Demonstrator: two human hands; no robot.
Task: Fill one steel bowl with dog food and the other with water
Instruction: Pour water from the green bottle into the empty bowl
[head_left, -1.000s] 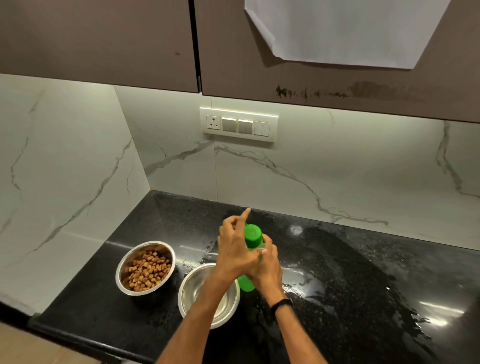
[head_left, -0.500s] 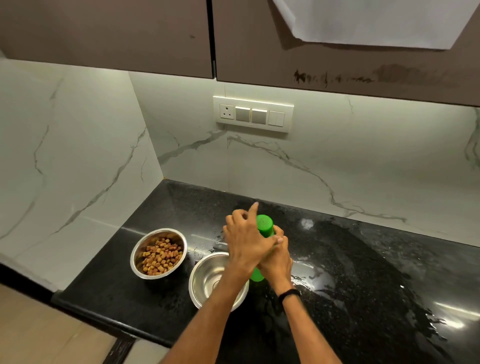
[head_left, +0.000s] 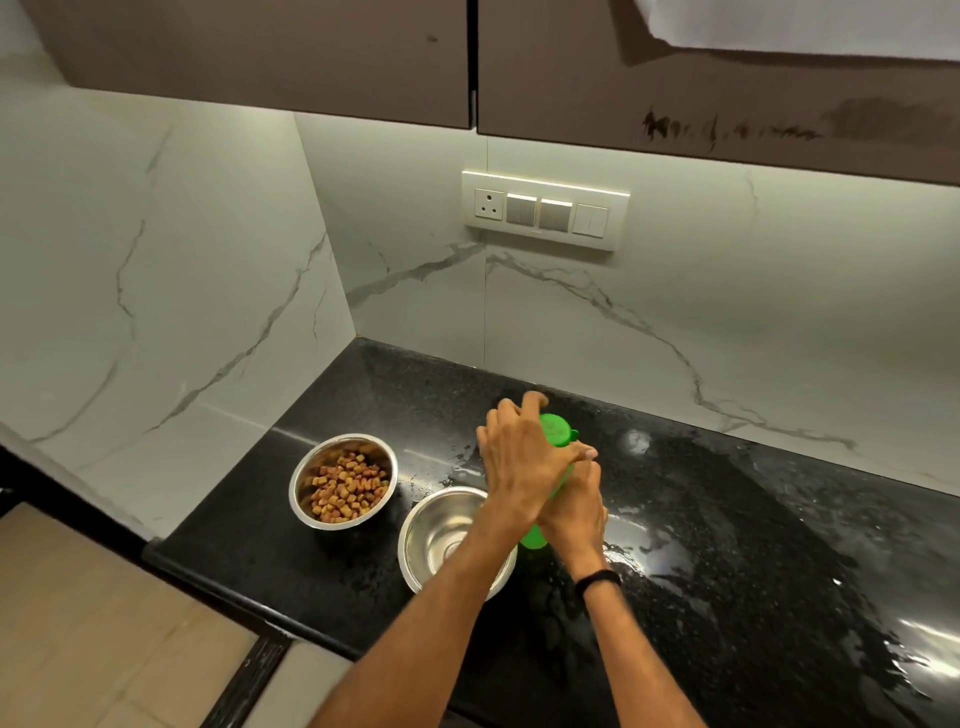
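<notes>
While R hand (head_left: 574, 512) grips bottle (head_left: 532, 538), L fingers (head_left: 532, 402) curl over cap (head_left: 558, 431).

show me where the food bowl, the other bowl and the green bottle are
food bowl (head_left: 301, 488): head view, on its left inner wall
other bowl (head_left: 441, 540): head view, on its bare inner bottom
bottle (head_left: 558, 430): head view, on its green cap

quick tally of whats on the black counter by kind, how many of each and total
steel bowls: 2
green bottle: 1
total: 3
</notes>
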